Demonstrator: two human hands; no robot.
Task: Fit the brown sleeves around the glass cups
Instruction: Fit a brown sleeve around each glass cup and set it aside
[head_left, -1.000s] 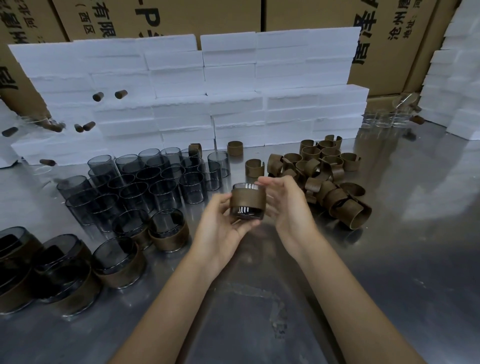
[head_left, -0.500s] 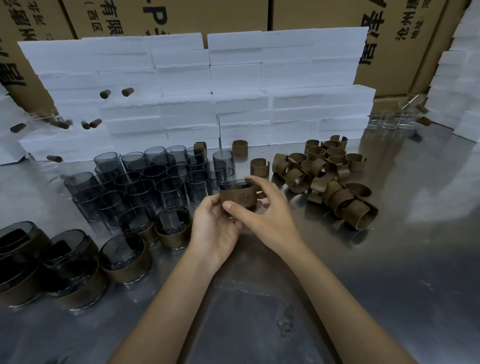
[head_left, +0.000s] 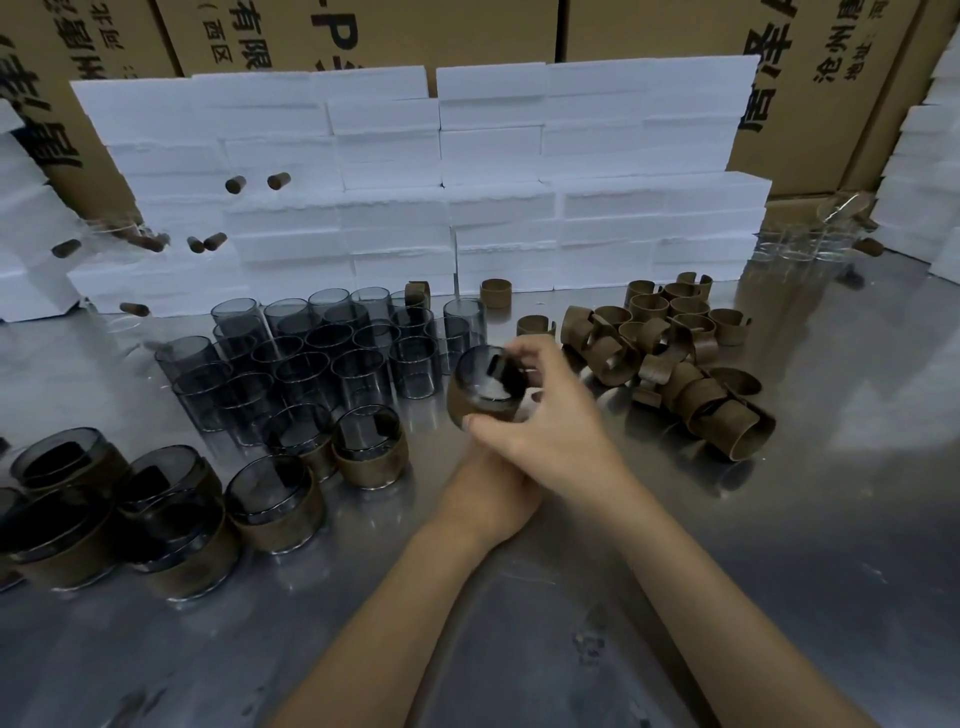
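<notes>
A smoky glass cup (head_left: 485, 382) wearing a brown sleeve is tilted with its mouth toward me, above the metal table. My right hand (head_left: 550, 415) grips it from the right, thumb low on the sleeve and fingers over the rim. My left hand (head_left: 485, 499) sits under the right hand and is mostly hidden; its fingers cannot be seen. Several bare glass cups (head_left: 332, 353) stand in a cluster to the left. A heap of loose brown sleeves (head_left: 670, 358) lies to the right.
Several sleeved cups (head_left: 369, 447) stand at front left on the steel table (head_left: 779, 519). A wall of white foam blocks (head_left: 467, 182) backs the work area, cardboard boxes (head_left: 623, 31) behind it. Clear glasses (head_left: 800, 241) sit at far right.
The sleeved cup has tipped from upright to mouth toward me. My right hand has closed over it, and my left hand has dropped beneath the right.
</notes>
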